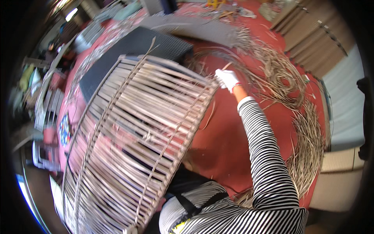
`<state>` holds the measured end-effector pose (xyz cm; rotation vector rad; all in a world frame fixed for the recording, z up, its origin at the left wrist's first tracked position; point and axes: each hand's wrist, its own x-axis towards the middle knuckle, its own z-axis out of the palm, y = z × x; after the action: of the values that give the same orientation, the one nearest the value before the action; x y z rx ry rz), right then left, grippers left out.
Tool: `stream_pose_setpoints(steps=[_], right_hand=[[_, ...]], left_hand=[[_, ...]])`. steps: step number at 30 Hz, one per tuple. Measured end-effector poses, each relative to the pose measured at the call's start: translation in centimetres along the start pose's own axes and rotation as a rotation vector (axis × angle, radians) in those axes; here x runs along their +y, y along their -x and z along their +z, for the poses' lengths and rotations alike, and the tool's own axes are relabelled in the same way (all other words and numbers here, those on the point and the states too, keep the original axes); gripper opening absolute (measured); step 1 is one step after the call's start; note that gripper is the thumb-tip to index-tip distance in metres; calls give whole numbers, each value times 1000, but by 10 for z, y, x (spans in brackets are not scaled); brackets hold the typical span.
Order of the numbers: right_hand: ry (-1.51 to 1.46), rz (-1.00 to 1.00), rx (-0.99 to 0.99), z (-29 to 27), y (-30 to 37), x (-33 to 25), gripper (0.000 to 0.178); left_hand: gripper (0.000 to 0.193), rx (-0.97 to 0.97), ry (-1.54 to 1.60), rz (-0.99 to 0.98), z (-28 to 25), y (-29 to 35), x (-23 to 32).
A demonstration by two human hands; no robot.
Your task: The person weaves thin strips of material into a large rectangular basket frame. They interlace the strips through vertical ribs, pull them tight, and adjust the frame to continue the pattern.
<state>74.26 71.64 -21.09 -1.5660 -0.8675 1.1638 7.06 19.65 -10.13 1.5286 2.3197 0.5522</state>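
A large woven wicker panel (pixel 156 105), made of pale slats bound with twisted cross strands and framed by thin rods, slants across the left and middle of the view. At its far right corner my right hand (pixel 227 79), in a white glove, is closed on the edge; a short strand end sticks up beside the fingers. The arm in a striped sleeve is stretched forward. Low on the panel's near edge, a small white patch may be my left hand (pixel 131 229), mostly cut off by the picture's lower rim, its fingers not readable. Motion blurs the panel.
A dark ribbed slab (pixel 105 64) lies behind the panel on the red floor (pixel 222 144). Loose bundles of long dry strands (pixel 282 76) curve along the right. Brown cardboard sheets (pixel 315 35) stand at the far right. A pale plastic stool (pixel 46 154) stands at left.
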Motion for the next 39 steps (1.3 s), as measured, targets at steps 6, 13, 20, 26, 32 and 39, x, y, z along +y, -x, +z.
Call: stream_pose_setpoints(steps=[6, 13, 20, 26, 32, 39], right_hand=[[657, -137, 229, -3, 16, -45, 48], [738, -1146, -254, 131, 214, -85, 60], [1223, -1115, -822, 238, 328, -8, 113], [947, -1305, -751, 257, 294, -13, 68], [756, -1399, -607, 289, 270, 1, 49], [820, -1295, -439, 281, 288, -11, 98]], left_hand=[[14, 81, -121, -26, -1, -2, 15], [105, 151, -280, 233, 32, -28, 124], [117, 117, -245, 303, 81, -72, 135], [78, 216, -231, 345, 83, -90, 130], [43, 298, -174, 302, 104, -116, 121], [76, 386, -181, 201, 100, -94, 136]])
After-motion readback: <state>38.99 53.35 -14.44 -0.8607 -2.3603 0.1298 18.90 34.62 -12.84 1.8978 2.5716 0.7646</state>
